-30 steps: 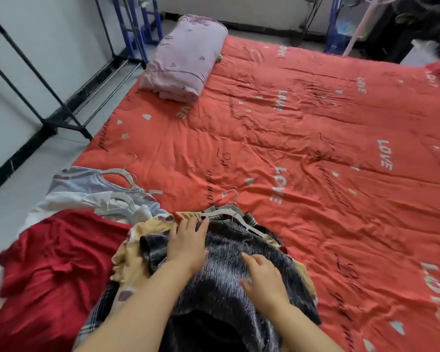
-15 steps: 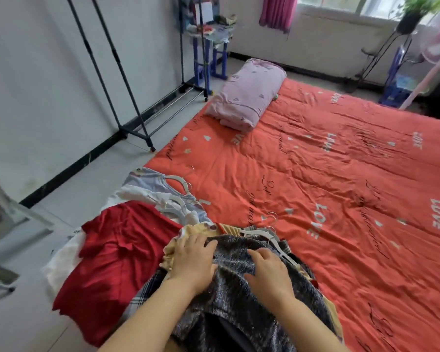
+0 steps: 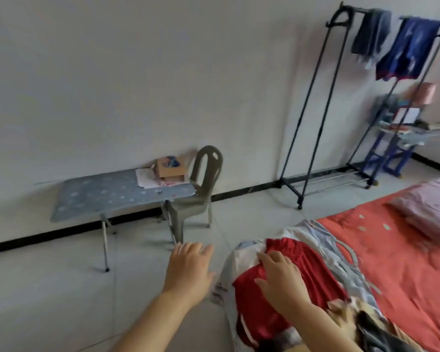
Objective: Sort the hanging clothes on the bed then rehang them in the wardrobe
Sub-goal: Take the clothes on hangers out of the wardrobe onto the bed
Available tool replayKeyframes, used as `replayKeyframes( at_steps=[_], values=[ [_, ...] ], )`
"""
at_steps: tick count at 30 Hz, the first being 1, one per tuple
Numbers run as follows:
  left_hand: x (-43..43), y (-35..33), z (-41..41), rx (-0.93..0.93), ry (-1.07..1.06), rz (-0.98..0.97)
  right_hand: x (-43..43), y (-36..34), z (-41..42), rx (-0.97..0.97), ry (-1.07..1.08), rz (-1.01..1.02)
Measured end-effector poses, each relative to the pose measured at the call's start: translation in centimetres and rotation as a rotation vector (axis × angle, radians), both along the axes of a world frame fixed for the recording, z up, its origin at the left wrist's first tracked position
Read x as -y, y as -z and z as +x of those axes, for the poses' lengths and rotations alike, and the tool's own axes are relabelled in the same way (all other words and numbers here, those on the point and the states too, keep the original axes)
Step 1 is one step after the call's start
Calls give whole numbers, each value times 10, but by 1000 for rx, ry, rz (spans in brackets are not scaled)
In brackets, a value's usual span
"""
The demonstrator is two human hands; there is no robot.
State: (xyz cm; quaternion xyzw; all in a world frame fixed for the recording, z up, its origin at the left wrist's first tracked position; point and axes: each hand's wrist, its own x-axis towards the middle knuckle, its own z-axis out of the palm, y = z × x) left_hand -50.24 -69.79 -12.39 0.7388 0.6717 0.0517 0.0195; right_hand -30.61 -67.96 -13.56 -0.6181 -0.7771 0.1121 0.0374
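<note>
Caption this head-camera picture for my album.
Sorting clothes: the right hand rests on a red garment at the edge of the bed, the left hand open above the floor.

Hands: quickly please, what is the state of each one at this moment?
Left hand: open, fingers spread, holding nothing.
Right hand: open, fingers resting flat on the red garment.

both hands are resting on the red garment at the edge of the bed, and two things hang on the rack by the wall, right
Not quite. Only the right hand rests on the red garment. The left hand is off it, spread open over the floor tiles to the left of the pile, as the head view shows. The rest is right.
</note>
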Motion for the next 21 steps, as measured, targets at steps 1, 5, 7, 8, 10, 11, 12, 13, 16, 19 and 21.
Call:
replayKeyframes(
  at_steps=[1, 5, 7, 8, 10, 11, 12, 13, 16, 19, 21],
  values=[
    [11, -4, -40, -8, -61, 11, -1, -5, -38, 6, -71, 0],
    [65, -17, -185, -17, -314, 49, 1, -22, -184, 11, -322, -22],
    [95, -24, -247, -10, -437, 76, 8, -29, -252, -2, -428, -20],
    [109, -26, -274, -10, -496, 85, 12, -32, -283, -2, -487, -17],
    [136, -30, -323, -28, -609, 95, 20, -38, -343, 5, -613, -10],
    [147, -31, -345, -38, -662, 97, 24, -40, -371, 7, -675, -5],
    [158, -33, -366, -43, -715, 100, 27, -43, -400, 7, -734, -3],
    [167, -34, -385, -45, -767, 106, 30, -45, -427, 3, -786, -4],
    [189, -36, -436, -28, -894, 131, 37, -48, -506, -19, -943, 8],
    [201, -35, -487, -59, -1025, 140, 38, -51, -586, -40, -1098, 35],
    [204, -37, -520, -80, -1125, 132, 36, -56, -632, -52, -1187, 66]
  ],
)
